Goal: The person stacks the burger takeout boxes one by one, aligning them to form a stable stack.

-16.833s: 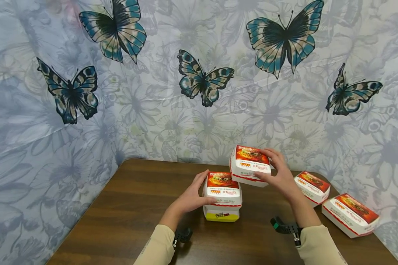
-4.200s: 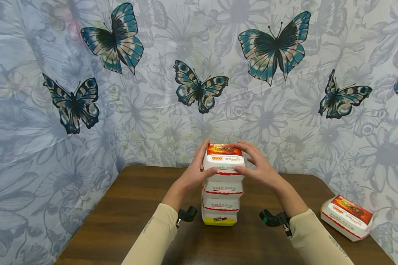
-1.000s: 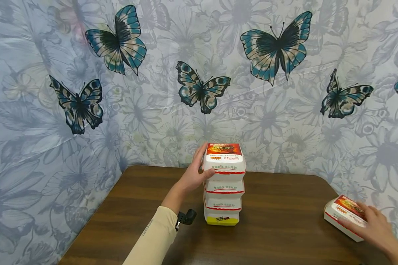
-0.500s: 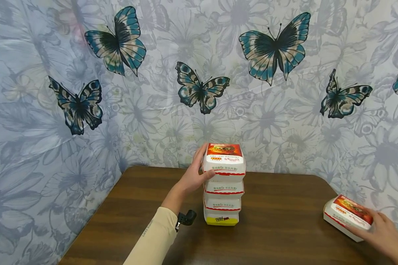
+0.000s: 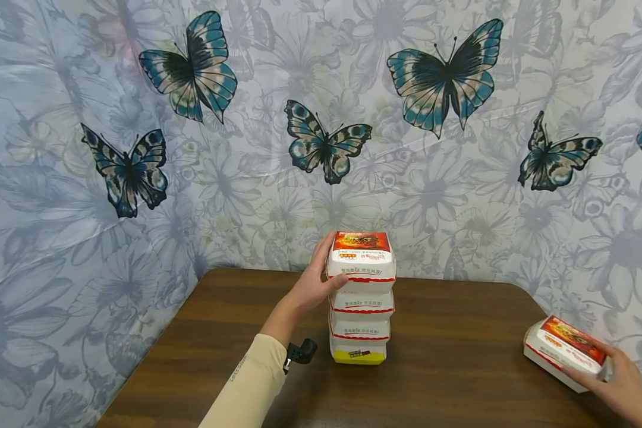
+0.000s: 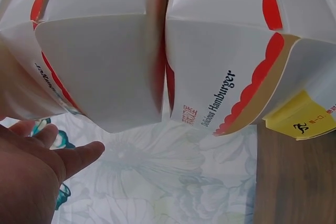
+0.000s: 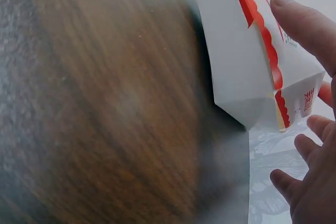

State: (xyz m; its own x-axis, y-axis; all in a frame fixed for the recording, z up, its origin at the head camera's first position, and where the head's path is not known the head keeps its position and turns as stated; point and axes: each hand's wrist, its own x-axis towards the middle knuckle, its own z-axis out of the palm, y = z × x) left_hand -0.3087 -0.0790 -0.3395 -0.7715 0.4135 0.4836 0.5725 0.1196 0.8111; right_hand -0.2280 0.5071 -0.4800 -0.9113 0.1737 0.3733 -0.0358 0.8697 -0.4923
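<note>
Three white-and-red hamburger boxes stand in a slightly uneven stack [image 5: 361, 333] at the middle of the table. My left hand [image 5: 311, 282] holds the left side of the top hamburger box [image 5: 368, 270], thumb on its front and fingers toward the back. The left wrist view shows the stack's side from close up, with fingers [image 6: 79, 158] beside it. At the right table edge, a single hamburger box [image 5: 559, 351] lies at an angle. My right hand [image 5: 623, 383] grips its right end, thumb along the front and index finger at the far side; the other fingers [image 7: 286, 182] spread past the box.
The brown wooden table [image 5: 235, 333] meets a floral cloth backdrop [image 5: 433, 196] printed with butterflies behind it. The single box lies close to the table's right edge.
Since the oldest frame, the stack has grown from one box to three. The right hand has gone from the stack to the single box and shifted slightly right along it. The left hand stays.
</note>
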